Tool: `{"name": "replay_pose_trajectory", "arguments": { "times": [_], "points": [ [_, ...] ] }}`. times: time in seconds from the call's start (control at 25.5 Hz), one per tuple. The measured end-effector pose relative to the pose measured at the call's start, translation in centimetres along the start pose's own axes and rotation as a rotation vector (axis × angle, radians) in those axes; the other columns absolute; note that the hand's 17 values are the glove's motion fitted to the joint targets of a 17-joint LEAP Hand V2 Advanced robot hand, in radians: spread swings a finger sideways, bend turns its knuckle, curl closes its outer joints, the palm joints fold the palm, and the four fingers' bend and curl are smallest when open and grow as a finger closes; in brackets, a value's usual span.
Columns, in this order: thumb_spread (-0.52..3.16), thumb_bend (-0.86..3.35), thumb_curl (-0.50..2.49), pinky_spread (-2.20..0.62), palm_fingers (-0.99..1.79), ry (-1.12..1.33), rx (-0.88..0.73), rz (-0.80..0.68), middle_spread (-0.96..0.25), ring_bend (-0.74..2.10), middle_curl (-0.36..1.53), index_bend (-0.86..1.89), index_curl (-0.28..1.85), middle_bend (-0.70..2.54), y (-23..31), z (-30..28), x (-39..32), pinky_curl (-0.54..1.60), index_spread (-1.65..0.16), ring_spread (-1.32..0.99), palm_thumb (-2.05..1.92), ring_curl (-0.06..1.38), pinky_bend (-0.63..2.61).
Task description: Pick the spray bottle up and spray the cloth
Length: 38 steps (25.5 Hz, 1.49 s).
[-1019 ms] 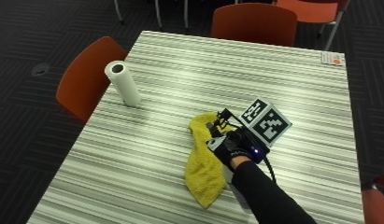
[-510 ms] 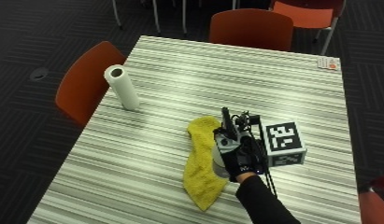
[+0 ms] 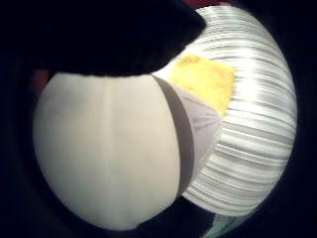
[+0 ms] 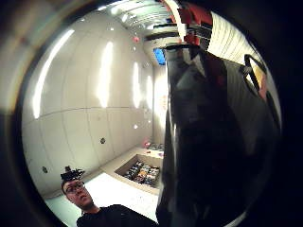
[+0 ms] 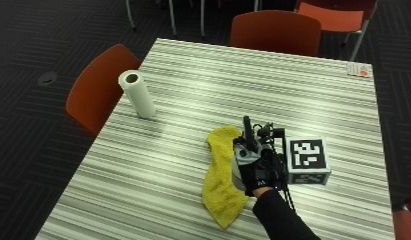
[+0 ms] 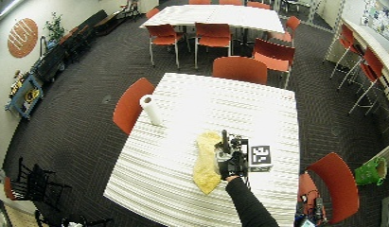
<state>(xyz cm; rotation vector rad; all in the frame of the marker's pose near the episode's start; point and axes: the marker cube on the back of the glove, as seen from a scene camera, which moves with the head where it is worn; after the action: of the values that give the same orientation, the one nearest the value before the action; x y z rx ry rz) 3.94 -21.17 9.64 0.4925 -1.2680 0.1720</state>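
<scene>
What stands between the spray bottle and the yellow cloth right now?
Nothing visible. The gloved right hand holds the spray bottle upright right beside the yellow cloth, with only bare striped table around it; the paper towel roll stands well off.

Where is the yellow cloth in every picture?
Outside view: the yellow cloth lies flat on the striped table, beside the gloved right hand holding the spray bottle.
Wide outside view: the cloth lies on the table's near half, beside the hand.
Little finger side palm view: a cloth corner shows past the bottle's pale body.
Thumb side palm view: not in it.
Shared landmark: the striped tabletop.
</scene>
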Motion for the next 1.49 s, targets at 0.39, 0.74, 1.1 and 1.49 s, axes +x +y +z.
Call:
{"name": "replay_pose_trajectory", "arguments": {
  "times": [0.39, 0.74, 1.1, 1.49],
  "points": [
    [0.64, -0.01, 0.8, 0.18, 0.99, -0.044, -0.135, -0.01, -0.02, 0.45, 0.64, 0.39, 0.66, 0.42, 0.8, 5.6, -3.2, 0.18, -0.13, -0.08, 1.16, 0.48, 0.09],
    [0.65, -0.01, 0.81, 0.18, 0.96, -0.077, -0.251, -0.066, -0.02, 0.45, 0.65, 0.41, 0.67, 0.43, 1.0, 13.7, -5.1, 0.17, -0.13, -0.08, 1.17, 0.48, 0.1],
    [0.67, -0.01, 0.81, 0.16, 0.95, -0.047, -0.226, -0.006, -0.02, 0.44, 0.65, 0.42, 0.68, 0.43, 1.2, 12.5, -1.1, 0.16, -0.12, -0.09, 1.18, 0.48, 0.1],
    [0.69, -0.01, 0.81, 0.14, 0.91, 0.03, -0.246, 0.05, -0.02, 0.41, 0.66, 0.43, 0.68, 0.45, 2.7, 11.3, 3.9, 0.15, -0.12, -0.1, 1.18, 0.47, 0.1]
  ]
}}
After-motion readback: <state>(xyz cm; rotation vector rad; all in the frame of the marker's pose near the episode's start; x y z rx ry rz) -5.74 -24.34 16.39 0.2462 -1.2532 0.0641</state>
